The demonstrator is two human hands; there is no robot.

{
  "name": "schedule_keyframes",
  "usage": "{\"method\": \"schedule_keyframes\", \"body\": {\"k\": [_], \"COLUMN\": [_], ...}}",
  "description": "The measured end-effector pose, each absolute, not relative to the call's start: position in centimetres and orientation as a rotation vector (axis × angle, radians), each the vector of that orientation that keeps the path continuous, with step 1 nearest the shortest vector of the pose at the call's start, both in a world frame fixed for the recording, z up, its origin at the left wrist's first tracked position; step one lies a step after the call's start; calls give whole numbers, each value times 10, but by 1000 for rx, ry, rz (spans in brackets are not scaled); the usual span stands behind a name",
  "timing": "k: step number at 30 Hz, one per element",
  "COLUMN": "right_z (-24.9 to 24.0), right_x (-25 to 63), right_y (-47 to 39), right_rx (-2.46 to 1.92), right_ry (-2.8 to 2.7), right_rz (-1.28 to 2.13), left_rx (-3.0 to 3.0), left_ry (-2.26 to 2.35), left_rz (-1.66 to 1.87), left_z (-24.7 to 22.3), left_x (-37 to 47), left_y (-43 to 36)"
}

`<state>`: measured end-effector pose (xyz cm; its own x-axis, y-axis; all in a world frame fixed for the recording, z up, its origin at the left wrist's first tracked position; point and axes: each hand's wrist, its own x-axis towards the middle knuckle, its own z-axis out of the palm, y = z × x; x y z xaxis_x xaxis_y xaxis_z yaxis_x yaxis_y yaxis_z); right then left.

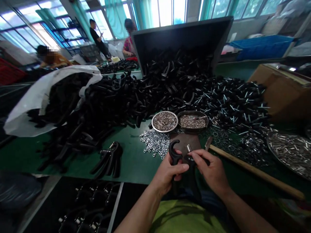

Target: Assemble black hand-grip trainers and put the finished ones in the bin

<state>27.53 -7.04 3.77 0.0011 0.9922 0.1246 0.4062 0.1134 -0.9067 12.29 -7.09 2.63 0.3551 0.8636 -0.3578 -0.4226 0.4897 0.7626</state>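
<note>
My left hand (pixel 171 171) is closed around a black hooked part (pixel 175 152), whose curved end points up. Close beside it, my right hand (pixel 209 165) pinches a small metal spring (pixel 189 148) above a second black part (pixel 190 176). Behind both hands lies a brown plate (pixel 186 139) on the green table (pixel 132 161). Silvery nuts (pixel 155 142) are spread to the left of the plate. Beyond it stand a round dish (pixel 165 121) of small metal pins and a dark tin (pixel 193 121) of similar pieces.
A hammer (pixel 252 170) lies at the right. Black parts (pixel 170 87) are heaped across the back, by a tipped bin (pixel 182 35). Assembled pieces (pixel 109 161) sit at left, above a tray (pixel 116 207). Also around: a white bag (pixel 26 110), a cardboard box (pixel 282 90), several people farther off.
</note>
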Motion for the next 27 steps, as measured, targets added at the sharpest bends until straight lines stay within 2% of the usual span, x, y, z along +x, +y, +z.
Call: {"method": "schedule_keyframes", "body": {"k": [6, 11, 16, 18, 21, 23, 25, 27], "right_z": [36, 36, 24, 17, 11, 11, 15, 20], "right_x": [274, 285, 300, 300, 296, 291, 287, 282], "right_y": [-78, -75, -73, -72, -67, -63, -61, -61], "right_rx": [-1375, -1238, -1107, -1261, -1425, -1355, -1282, -1321], "right_ry": [-1674, -1865, -1992, -1856, -1611, -1551, -1579, -1642], "right_rz": [704, 707, 400, 587, 1250, 1609, 1733, 1588], "left_rx": [752, 762, 714, 854, 1152, 1287, 1347, 1345], "left_ry": [1039, 1044, 980, 1072, 1212, 1220, 1207, 1222], "left_rz": [798, 778, 784, 855, 965, 929, 875, 882], "left_z": [37, 29, 23, 24, 29, 30, 28, 23], "left_x": [134, 136, 132, 129, 125, 123, 123, 125], "left_y": [-81, -83, -79, -78, -76, -77, -79, -82]}}
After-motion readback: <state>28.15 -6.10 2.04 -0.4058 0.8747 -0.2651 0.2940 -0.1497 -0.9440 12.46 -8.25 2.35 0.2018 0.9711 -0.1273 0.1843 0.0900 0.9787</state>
